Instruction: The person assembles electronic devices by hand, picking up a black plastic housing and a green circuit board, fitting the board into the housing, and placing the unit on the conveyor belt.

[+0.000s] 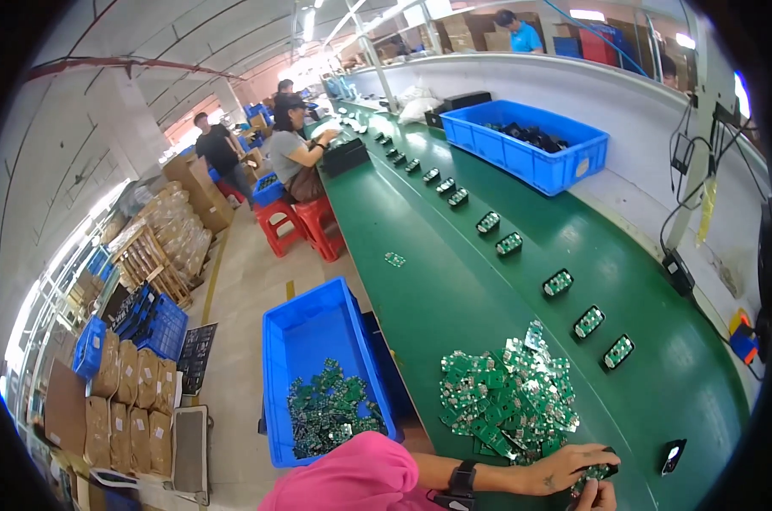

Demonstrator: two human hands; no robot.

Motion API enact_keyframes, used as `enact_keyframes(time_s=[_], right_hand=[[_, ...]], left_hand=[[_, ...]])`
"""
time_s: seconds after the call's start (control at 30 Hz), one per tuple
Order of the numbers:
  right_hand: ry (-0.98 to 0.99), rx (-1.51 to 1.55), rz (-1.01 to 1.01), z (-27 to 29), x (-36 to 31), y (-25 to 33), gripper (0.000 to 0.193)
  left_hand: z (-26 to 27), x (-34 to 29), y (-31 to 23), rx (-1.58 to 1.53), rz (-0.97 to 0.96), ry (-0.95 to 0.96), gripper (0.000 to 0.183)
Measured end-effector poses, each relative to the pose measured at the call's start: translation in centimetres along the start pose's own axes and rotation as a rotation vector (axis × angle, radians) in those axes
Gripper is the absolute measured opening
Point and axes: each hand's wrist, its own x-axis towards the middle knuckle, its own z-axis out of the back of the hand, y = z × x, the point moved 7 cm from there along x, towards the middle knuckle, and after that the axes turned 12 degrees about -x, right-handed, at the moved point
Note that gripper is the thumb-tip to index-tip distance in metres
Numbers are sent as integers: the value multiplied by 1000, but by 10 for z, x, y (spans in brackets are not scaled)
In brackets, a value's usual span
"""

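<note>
Head view: the left hand [561, 470] and right hand [599, 496] pinch a dark-edged green circuit board [599, 471] between their fingers, a heap of loose boards [509, 396] ahead and left of those fingers, and an uneven grip could tilt or drop it.

My left hand [560, 470] and right hand [599, 496] grip a small cased circuit board [602, 470] over the green table [454, 298]. A heap of loose green boards [505, 400] lies just beyond them, leftward; a blue bin [314, 332] stands farther left, a black case [673, 457] to their right.
</note>
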Motion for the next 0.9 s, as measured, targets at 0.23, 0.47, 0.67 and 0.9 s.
enact_keyframes(time_s=[0.23,0.47,0.67,0.9], right_hand=[[-90,7,35,-15,10,4,23],[-185,2,17,-3,11,-1,21],[-181,-63,56,-9,4,-2,21],[-15,143,-104,-27,11,-6,30]], left_hand=[[19,-1,-13,146,-1,-150,47],[7,1,-2,-399,244,-10,48],[6,-5,10,-235,266,-81,36],[11,-11,18,-243,391,-139,31]])
